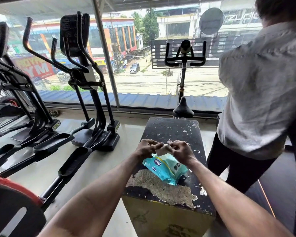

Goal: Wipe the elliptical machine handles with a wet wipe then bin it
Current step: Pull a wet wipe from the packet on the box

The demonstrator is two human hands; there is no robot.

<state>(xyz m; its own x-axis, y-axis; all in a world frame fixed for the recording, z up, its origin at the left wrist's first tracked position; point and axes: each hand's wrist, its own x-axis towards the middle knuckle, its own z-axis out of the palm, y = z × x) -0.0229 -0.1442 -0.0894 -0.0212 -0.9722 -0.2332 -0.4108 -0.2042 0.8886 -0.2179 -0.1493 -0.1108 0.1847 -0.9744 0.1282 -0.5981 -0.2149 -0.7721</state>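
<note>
While one teal pack of wipes (166, 166) lies on the worn black table (171, 129), two bare hands meet just above it, both forearms stretched forward. The left hand (146, 147) and the right hand (181, 151) each pinch one end of a single white wipe (162, 148) with curled fingers. The sheet is crumpled and partly hidden between them.

Left of the table stand two elliptical machines (85, 79) with raised black handles (26, 35). Behind the table is one exercise bike (184, 55), and to its right one person in a white shirt (260, 91).
</note>
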